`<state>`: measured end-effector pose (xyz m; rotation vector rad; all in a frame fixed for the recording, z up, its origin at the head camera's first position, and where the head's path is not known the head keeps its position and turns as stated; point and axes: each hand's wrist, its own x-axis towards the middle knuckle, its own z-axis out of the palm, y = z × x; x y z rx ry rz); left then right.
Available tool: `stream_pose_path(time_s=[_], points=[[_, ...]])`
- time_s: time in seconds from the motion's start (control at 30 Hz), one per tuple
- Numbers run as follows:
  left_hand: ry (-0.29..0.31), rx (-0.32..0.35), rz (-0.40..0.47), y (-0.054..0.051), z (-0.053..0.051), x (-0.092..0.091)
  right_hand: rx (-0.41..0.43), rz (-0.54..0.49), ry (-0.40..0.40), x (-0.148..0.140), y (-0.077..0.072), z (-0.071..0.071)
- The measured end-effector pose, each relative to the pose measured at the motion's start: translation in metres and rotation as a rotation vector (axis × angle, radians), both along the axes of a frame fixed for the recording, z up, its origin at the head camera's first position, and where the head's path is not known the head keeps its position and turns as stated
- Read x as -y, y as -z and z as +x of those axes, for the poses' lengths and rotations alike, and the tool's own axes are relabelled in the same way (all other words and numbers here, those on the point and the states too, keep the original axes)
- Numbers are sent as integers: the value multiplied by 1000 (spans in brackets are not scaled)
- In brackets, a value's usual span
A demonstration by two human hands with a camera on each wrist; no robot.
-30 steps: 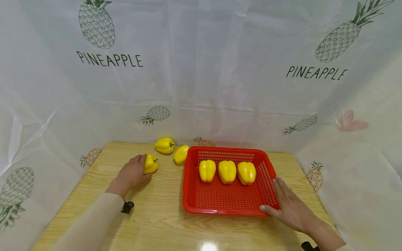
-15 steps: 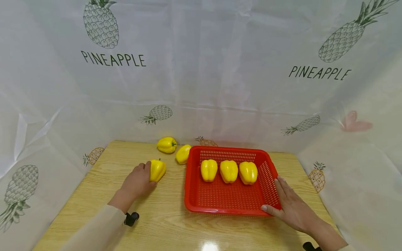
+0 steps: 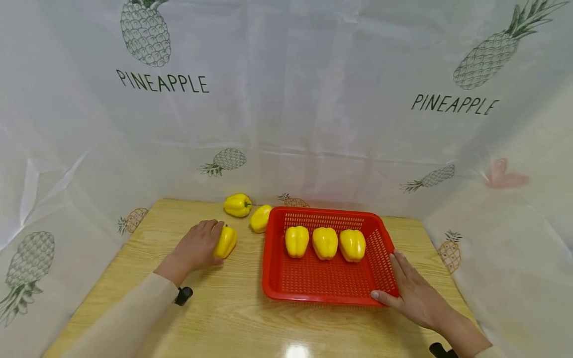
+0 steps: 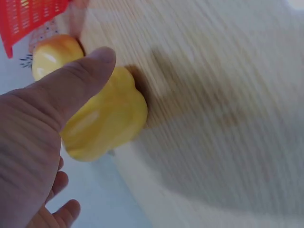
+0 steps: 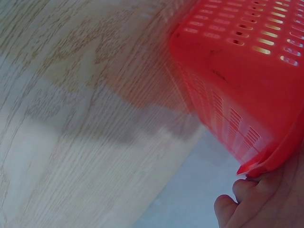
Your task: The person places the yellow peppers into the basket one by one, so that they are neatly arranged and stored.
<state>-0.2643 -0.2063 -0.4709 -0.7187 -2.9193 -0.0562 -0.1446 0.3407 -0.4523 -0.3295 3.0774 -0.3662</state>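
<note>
In the head view my left hand (image 3: 197,251) is at a yellow bell pepper (image 3: 227,242) standing on the wooden table left of the basket. The left wrist view shows the thumb (image 4: 78,78) stretched across in front of this bell pepper (image 4: 111,118), other fingers spread apart beyond. My right hand (image 3: 418,296) rests on the right front corner of a red plastic basket (image 3: 313,300), fingers straight along its side and thumb on the rim. In the right wrist view its fingertips touch the basket (image 5: 237,90) from outside. A row of yellow bell peppers (image 3: 325,243) lies inside the basket.
Two more yellow bell peppers lie on the table (image 3: 215,323): one bell pepper (image 3: 237,205) at the back edge, another bell pepper (image 3: 259,220) against the basket's left side. A white sheet (image 3: 309,99) with pineapple prints hangs behind and at both sides.
My left hand has carried the bell pepper right and toward me, turning it. Its fingers have since loosened and lifted while the pepper stays put. The right hand stays at the basket.
</note>
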Motion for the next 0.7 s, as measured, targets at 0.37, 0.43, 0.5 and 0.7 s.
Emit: stream_pose_path(time_s=[0.37, 0.43, 0.5, 0.7], points=[[39, 82, -82, -3, -13, 3, 11, 4, 8, 0, 1, -1], [45, 83, -86, -2, -14, 3, 11, 3, 5, -1, 1, -2], [54, 74, -95, 0, -15, 4, 10, 1, 3, -1, 2, -2], [65, 68, -94, 6, -18, 6, 4, -5, -5, -3, 2, -3]])
